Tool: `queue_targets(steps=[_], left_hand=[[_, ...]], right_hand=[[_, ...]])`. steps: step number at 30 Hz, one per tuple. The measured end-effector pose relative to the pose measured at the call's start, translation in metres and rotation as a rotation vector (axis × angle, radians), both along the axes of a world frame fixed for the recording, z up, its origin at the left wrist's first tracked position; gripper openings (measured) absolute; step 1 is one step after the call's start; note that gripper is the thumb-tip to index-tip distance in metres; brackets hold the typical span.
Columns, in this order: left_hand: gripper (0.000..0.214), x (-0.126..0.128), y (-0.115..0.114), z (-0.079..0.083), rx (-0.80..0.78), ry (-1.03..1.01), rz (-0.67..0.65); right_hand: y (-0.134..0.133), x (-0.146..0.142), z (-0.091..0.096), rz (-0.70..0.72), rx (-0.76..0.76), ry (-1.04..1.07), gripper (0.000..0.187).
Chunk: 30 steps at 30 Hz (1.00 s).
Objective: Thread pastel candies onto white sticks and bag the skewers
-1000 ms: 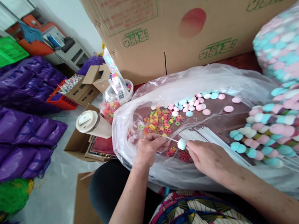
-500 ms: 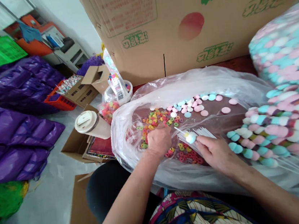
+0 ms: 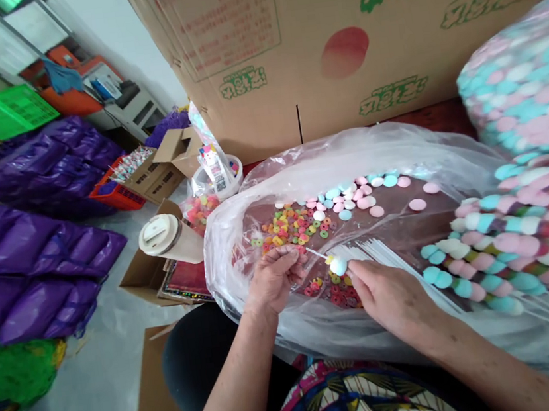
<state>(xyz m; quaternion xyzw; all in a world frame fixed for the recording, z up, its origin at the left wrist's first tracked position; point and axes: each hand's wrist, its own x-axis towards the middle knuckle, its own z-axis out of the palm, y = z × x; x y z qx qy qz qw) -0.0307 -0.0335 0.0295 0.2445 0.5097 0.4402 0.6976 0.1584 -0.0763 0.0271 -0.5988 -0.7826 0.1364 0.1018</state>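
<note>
My right hand point(image 3: 390, 290) pinches a candy skewer, a thin white stick carrying a pale blue-and-white marshmallow point(image 3: 338, 266) and a yellow piece beside it. The bare tip of the stick points left. My left hand point(image 3: 274, 277) is closed in a pinch at that tip, with a small reddish gummy ring partly hidden at its fingertips. Loose gummy rings point(image 3: 284, 226) in several colours lie just beyond it, and red ones point(image 3: 343, 296) lie below the skewer. Plain white sticks point(image 3: 385, 255) are bundled beside my right hand. Pink, white and blue marshmallows point(image 3: 348, 195) lie farther back.
Finished marshmallow skewers point(image 3: 499, 244) are piled at the right, by a large bag of marshmallows point(image 3: 524, 81). Clear plastic sheeting point(image 3: 228, 238) rims the work surface. A big carton point(image 3: 304, 42) stands behind. A lidded cup point(image 3: 171, 238) and purple bags point(image 3: 26, 262) are at the left.
My left hand has drawn back from the loose gummy rings and turned, its fingertips now at the stick's tip. My right hand has brought the skewer slightly left and down.
</note>
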Motion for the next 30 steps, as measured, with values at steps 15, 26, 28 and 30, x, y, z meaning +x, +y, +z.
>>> queue_targets(steps=[15,26,28,30], left_hand=[[0.023,0.01,-0.007,-0.002,0.165,-0.098,-0.041],[0.028,0.003,-0.022,-0.001,0.139,-0.093,-0.05],[0.029,0.005,-0.023,0.0,0.116,-0.133,-0.048],[0.029,0.008,-0.025,0.003,0.113,-0.148,-0.064]], right_hand=[[-0.002,-0.011,0.017,-0.037,-0.161,-0.144,0.019],[-0.003,0.037,0.015,-0.038,-0.107,0.307,0.032],[-0.003,0.031,0.019,-0.055,-0.091,0.401,0.032],[-0.002,0.02,0.023,-0.098,-0.136,0.568,0.03]])
